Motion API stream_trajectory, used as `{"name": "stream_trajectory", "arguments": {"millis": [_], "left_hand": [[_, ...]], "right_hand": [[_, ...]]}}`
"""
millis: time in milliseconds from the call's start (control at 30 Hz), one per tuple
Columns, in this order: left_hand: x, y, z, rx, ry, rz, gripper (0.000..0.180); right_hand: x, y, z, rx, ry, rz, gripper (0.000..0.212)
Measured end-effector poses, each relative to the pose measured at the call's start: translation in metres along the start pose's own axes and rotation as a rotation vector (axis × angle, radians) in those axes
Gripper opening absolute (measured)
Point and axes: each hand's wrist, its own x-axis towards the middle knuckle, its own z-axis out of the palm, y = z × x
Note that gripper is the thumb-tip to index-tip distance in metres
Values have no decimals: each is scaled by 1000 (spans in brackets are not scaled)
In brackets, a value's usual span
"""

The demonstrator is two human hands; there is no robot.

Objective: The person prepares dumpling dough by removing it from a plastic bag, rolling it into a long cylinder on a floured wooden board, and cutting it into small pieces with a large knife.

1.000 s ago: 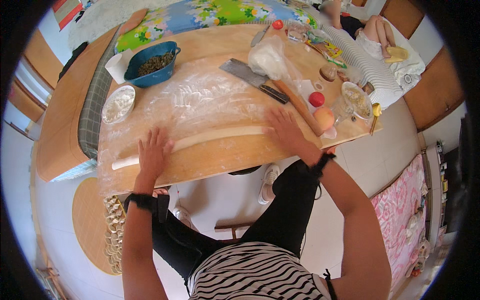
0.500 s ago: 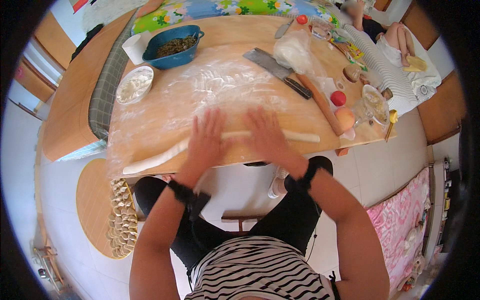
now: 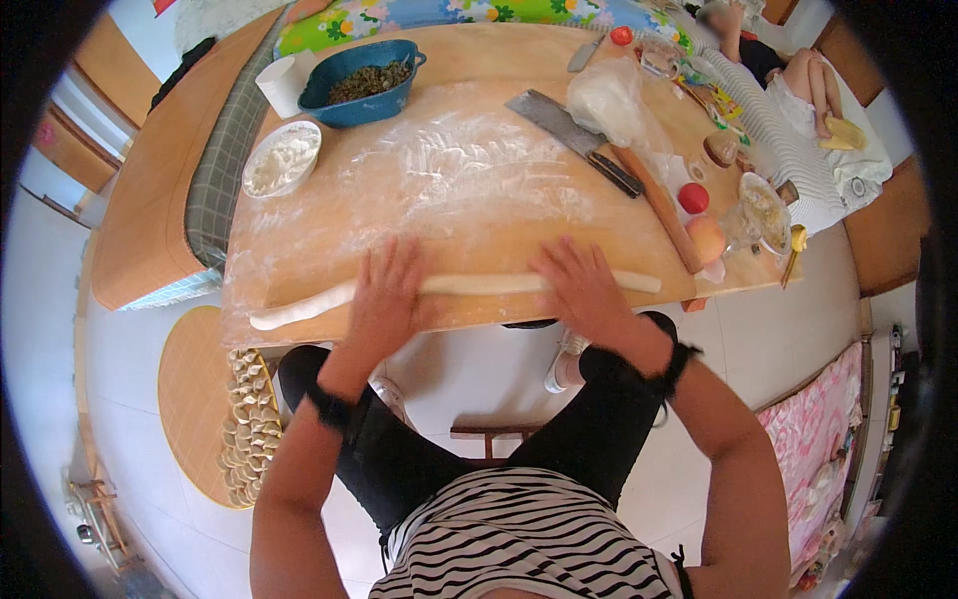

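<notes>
A long rope of pale dough (image 3: 481,285) lies across the near part of the floured wooden board (image 3: 469,230). My left hand (image 3: 387,299) rests flat on it left of its middle, fingers stretched away from me. Toward the rope's right end my right hand (image 3: 587,285) lies over it, palm down with fingers spread. Between the hands the rope is thin and fairly straight. Its left end is thicker and bends toward the board's near edge. The parts under both palms are hidden.
A cleaver (image 3: 564,125) and a rolling pin (image 3: 659,210) lie at the right. A flour bowl (image 3: 282,160) and a blue basin of dark filling (image 3: 359,85) stand at the back left. Several dumplings (image 3: 247,429) sit on a round board lower left. A person (image 3: 798,85) sits back right.
My hands have moved apart along the dough rope, the left one leftward and the right one rightward. More of the rope shows between them, and it lies straighter.
</notes>
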Motion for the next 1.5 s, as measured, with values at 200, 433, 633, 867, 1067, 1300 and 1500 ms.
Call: {"name": "stream_trajectory", "arguments": {"millis": [200, 433, 633, 867, 1067, 1300, 1500], "left_hand": [[80, -45, 14, 104, 172, -217, 63], [-3, 16, -4, -61, 24, -70, 74], [-27, 27, -1, -146, 28, -17, 82], [50, -75, 17, 90, 236, -367, 73], [-30, -44, -13, -16, -70, -158, 69], [-47, -89, -8, 85, 31, -197, 66], [-6, -141, 8, 147, 186, -380, 65]], "right_hand": [[86, 56, 13, -246, 243, 118, 62], [33, -50, -7, 133, 187, -154, 73], [57, -89, 32, 104, 191, -85, 74], [153, -32, 27, -56, 186, 249, 66], [42, -50, 5, 75, 20, -12, 62], [63, -21, 8, -33, -29, 64, 66], [123, 14, 13, 53, -31, 320, 69]]}}
